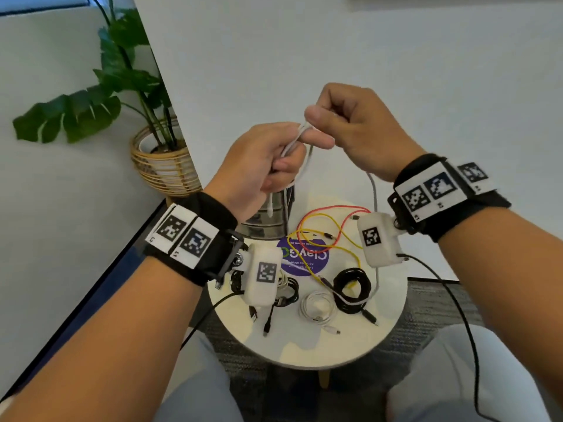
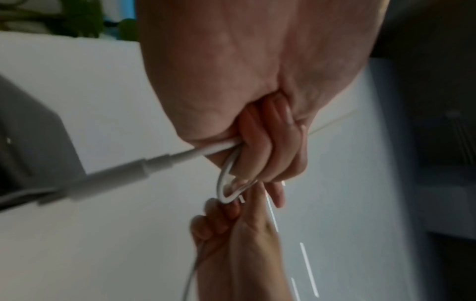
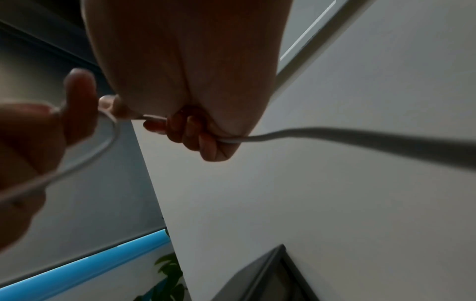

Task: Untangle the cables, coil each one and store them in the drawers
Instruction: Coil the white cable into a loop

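Observation:
Both hands are raised above the round white table (image 1: 304, 351) and hold one white cable (image 1: 294, 141). My left hand (image 1: 265, 166) grips several folded loops of it (image 2: 226, 183), and its white plug (image 2: 115, 175) sticks out of the fist. My right hand (image 1: 344, 129) pinches the same cable (image 3: 231, 140) just above the left fist, and the rest hangs down toward the table. On the table lie a tangled red cable (image 1: 323, 211) and yellow cable (image 1: 341, 239), a coiled black cable (image 1: 353, 287), a coiled white cable (image 1: 318, 306) and more black cables (image 1: 283, 296).
A metal can (image 1: 271, 214) stands at the table's far edge and a purple round sticker (image 1: 304, 257) lies mid-table. A potted plant in a wicker basket (image 1: 161, 159) stands at the back left. No drawers are in view. My knees (image 1: 457, 376) flank the table.

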`<state>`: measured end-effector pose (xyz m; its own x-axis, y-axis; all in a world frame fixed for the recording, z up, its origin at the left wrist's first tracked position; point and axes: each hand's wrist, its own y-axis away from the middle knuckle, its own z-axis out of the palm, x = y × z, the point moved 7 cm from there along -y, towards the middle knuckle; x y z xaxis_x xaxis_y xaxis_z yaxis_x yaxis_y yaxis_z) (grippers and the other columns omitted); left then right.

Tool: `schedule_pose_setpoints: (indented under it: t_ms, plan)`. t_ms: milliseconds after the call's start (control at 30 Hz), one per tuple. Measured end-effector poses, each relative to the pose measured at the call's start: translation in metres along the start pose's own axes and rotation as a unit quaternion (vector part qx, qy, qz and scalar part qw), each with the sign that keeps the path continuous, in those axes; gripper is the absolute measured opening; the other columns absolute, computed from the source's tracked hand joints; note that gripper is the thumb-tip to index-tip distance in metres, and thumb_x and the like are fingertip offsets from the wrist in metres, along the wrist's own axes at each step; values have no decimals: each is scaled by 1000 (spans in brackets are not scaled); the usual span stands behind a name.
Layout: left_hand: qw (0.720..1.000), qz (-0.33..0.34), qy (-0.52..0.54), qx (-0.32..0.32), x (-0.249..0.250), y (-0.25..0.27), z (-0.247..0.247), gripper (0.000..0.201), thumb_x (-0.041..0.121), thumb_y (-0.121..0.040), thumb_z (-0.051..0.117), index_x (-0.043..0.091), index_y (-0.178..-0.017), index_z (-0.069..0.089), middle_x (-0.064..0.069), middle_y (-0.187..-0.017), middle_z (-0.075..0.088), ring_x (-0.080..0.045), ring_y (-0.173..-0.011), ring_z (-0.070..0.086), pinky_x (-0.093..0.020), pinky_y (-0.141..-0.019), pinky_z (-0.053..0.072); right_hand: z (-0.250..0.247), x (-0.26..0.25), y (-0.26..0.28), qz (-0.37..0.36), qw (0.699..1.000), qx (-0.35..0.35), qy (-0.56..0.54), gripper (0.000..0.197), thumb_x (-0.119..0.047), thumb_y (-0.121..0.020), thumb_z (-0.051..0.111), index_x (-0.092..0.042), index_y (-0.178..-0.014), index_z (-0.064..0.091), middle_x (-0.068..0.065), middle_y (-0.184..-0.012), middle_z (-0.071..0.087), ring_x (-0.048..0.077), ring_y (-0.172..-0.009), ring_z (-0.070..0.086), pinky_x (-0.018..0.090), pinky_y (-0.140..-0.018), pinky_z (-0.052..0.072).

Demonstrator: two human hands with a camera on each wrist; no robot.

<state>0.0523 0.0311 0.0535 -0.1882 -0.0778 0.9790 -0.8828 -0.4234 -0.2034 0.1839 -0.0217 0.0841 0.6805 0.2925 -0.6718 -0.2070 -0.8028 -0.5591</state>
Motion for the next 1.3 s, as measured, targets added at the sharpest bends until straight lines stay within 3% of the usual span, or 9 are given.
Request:
schedule_pose_setpoints:
  t_ms: [133,267,400,633,800,900,1033,1100,1300]
  plan:
    - [998,30,51,-7,16,2,14,48,18,-111,29,-20,-135,44,2,-59,42,-7,-41,19,-19,-40,12,13,19,13,73,995,11,-67,34,-29,-108,44,-14,-78,46,-15,-61,38,6,-56,34,22,-54,30]
    - [993,91,-6,77,45,3,12,33,25,-113,30,6,-132,50,-3,-96,76,-9,-40,51,-20,-42,30,47,29,44,139,982,-112,-64,42,-38,-111,33,-16,-77,47,-14,-56,36,9,-48,30,21,-46,27]
    - [985,85,-56,141,44,3,-5,23,29,-112,35,19,-130,46,-6,-141,62,-20,-85,78,-21,-69,59,55,5,62,123,974,-180,-55,42,-36,-110,37,-12,-80,53,-1,-59,38,18,-50,32,21,-46,30]
    - [978,78,-87,171,29,4,-16,47,14,-112,35,10,-157,27,-11,-150,52,-16,-126,63,-21,-101,52,42,-47,61,99,957,-274,3,23,-17,-107,46,-3,-98,61,-1,-52,39,18,-43,35,25,-42,31]
    - [946,82,-286,126,49,11,-7,41,14,-112,35,3,-151,43,2,-126,64,2,-103,65,-8,-88,47,6,-84,26,-10,981,-177,77,21,-18,-102,59,-6,-91,72,-17,-61,61,3,-54,54,24,-59,43]
    - [971,106,-198,79,63,21,3,37,22,-111,33,4,-120,65,-10,-82,68,-20,-54,54,-24,-58,42,-21,-87,4,-33,996,-73,48,21,-27,-95,69,-9,-86,73,6,-73,68,14,-74,66,36,-73,51]
    - [981,118,-136,72,79,27,7,48,23,-111,32,12,-72,58,-8,-57,43,-19,-44,24,-42,-54,16,-23,-86,-7,-42,999,-22,10,24,-29,-95,70,-7,-87,64,16,-73,50,26,-66,46,29,-67,49]
    - [988,100,-102,61,80,27,4,48,25,-111,33,9,-80,65,-7,-57,38,-19,-44,21,-39,-52,14,-20,-79,-8,-33,999,0,-32,28,-29,-97,67,-4,-88,58,14,-75,50,24,-69,51,31,-72,55]
    - [991,34,-67,107,67,31,6,45,30,-112,37,-1,-114,69,0,-61,54,-12,-45,45,-25,-49,28,8,-43,6,61,992,46,-99,29,-36,-107,48,-20,-83,48,-11,-67,43,4,-59,37,21,-57,33]
